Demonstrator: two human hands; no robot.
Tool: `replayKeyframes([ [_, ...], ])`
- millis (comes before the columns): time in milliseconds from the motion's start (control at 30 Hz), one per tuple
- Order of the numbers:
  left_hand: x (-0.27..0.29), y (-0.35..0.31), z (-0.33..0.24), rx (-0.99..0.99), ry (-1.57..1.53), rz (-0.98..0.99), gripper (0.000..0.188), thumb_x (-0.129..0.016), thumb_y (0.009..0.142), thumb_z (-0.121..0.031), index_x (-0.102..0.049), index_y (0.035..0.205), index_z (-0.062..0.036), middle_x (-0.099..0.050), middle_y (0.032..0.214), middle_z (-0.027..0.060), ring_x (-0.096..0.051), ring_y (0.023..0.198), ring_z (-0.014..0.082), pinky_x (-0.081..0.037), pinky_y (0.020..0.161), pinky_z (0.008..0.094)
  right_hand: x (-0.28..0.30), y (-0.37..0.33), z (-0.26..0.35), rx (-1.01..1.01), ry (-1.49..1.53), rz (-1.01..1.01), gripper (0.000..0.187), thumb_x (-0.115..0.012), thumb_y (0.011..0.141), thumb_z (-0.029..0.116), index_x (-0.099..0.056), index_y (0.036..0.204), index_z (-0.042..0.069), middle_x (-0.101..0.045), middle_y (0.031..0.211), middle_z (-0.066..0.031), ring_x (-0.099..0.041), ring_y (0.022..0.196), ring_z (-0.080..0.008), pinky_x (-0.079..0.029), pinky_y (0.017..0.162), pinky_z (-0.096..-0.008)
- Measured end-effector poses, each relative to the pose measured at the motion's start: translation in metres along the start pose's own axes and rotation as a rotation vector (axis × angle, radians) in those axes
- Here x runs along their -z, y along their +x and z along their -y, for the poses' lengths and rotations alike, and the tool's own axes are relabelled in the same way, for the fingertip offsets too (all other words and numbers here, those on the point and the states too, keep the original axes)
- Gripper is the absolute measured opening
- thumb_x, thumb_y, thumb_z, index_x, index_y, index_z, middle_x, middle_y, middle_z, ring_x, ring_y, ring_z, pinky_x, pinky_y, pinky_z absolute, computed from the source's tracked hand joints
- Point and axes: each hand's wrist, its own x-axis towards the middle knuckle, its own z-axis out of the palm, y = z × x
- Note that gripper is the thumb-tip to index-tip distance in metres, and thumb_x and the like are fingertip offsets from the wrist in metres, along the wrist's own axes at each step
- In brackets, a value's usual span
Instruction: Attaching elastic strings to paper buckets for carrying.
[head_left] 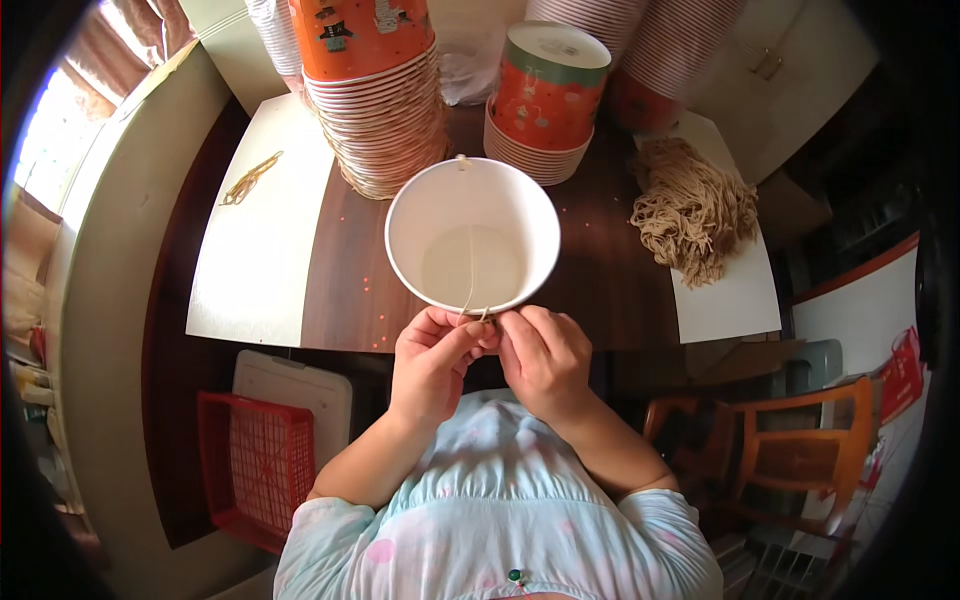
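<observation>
A white-lined paper bucket (pixel 520 220) stands at the near edge of the table, its round mouth facing me. One thin tan cord (pixel 472 262) runs down inside it, from a small knot at the far rim to the near rim. At that near rim my left hand (pixel 430 362) is closed, thumb and fingers pinching the cord. My right hand (pixel 548 362) meets it there, its bent fingers also closed around the cord by the rim. The fingertips partly hide the cord's end and any hole in the bucket wall.
Behind the bucket rise a tall stack of orange printed buckets (pixel 375 110) and a shorter upturned stack (pixel 545 105). Loose tan cords (pixel 695 205) are heaped at right; a few cords (pixel 252 180) lie at left. Below are a red basket (pixel 258 460) and a wooden chair (pixel 800 435).
</observation>
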Motion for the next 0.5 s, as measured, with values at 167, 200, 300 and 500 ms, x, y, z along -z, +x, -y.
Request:
replayKeyframes([
  [167, 0.001, 0.000, -0.012, 0.093, -0.130, 0.027, 0.003, -0.058, 0.089, -0.001, -0.056, 0.088, -0.0029, -0.066, 0.088, 0.0107, -0.063, 0.076, 0.0162, -0.050, 0.070, 0.0290, -0.006, 0.005, 0.002, -0.364, 0.658, 0.123, 0.014, -0.062, 0.081, -0.001, -0.065, 0.094, 0.002, -0.060, 0.080, -0.0096, -0.063, 0.071, -0.0204, -0.050, 0.062, -0.0308],
  [200, 0.002, 0.000, -0.012, 0.088, -0.129, 0.023, 0.003, -0.058, 0.089, -0.001, -0.056, 0.088, -0.0029, -0.066, 0.088, 0.0107, -0.063, 0.076, 0.0162, -0.050, 0.070, 0.0290, -0.008, 0.005, 0.001, -0.463, 0.838, 0.159, 0.014, -0.059, 0.085, -0.001, -0.065, 0.098, -0.001, -0.063, 0.084, -0.0081, -0.064, 0.075, -0.0181, -0.052, 0.066, -0.0299],
  [300, 0.006, 0.000, -0.013, 0.065, -0.116, 0.006, 0.003, -0.058, 0.090, -0.002, -0.056, 0.089, -0.0029, -0.066, 0.088, 0.0103, -0.063, 0.076, 0.0157, -0.050, 0.069, 0.0287, -0.012, 0.005, 0.005, -0.730, 1.258, 0.217, 0.015, -0.056, 0.090, 0.005, -0.065, 0.100, -0.002, -0.066, 0.087, -0.0045, -0.062, 0.078, -0.0135, -0.052, 0.070, -0.0279],
  [500, 0.007, -0.002, -0.007, 0.046, -0.125, -0.009, 0.005, -0.060, 0.089, -0.001, -0.055, 0.090, -0.0013, -0.066, 0.087, 0.0104, -0.065, 0.076, 0.0167, -0.052, 0.070, 0.0286, -0.025, 0.000, 0.008, -1.126, 1.780, 0.179, 0.016, -0.059, 0.091, 0.013, -0.067, 0.102, 0.005, -0.067, 0.088, -0.0024, -0.059, 0.080, -0.0107, -0.047, 0.077, -0.0255],
])
